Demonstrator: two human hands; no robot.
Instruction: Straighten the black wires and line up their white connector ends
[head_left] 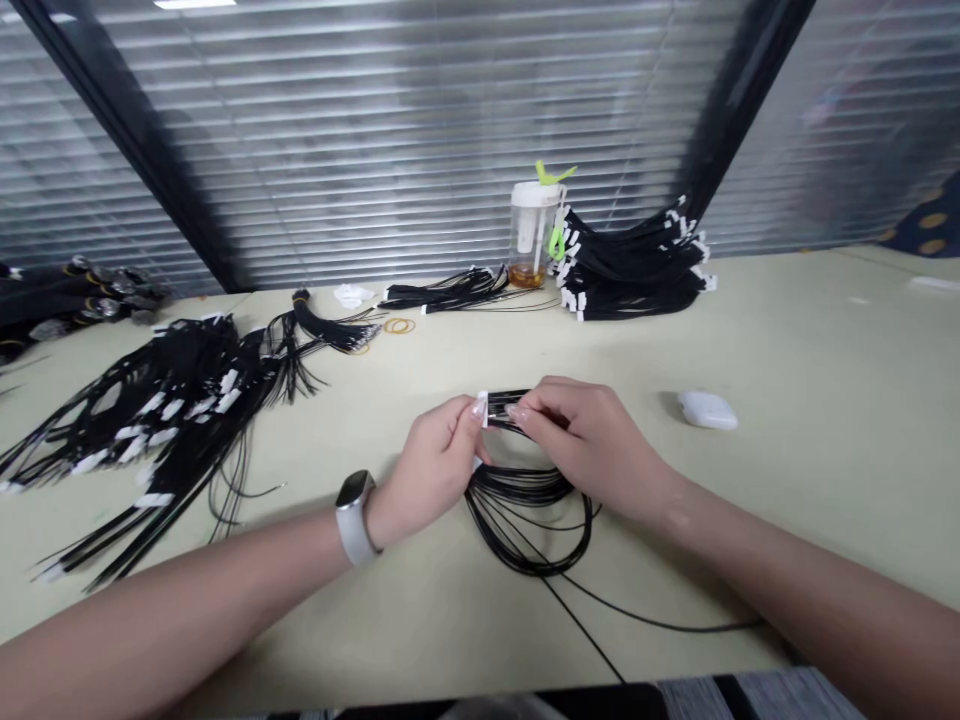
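Note:
My left hand (442, 450) pinches a small white connector (483, 408) between thumb and fingers, at the middle of the table. Black wires run out of the connector's right side. My right hand (577, 425) is closed just to the right, fingertips pressed together on one of these black wires (510, 401) near the connector. Below both hands the wires bend round in a loose loop (525, 490) above the tabletop. Two single wires trail from it toward the front edge and the right. A second white piece (477, 463) shows under my left fingers.
Black wire harnesses with white connectors (172, 410) spread across the left. More bundles lie at the back, with a large stack (637, 262) at the right. A lidded drink cup (534, 235) stands beside it. Rubber bands (399, 326) and a white earbud case (707, 410) lie on the table (825, 480).

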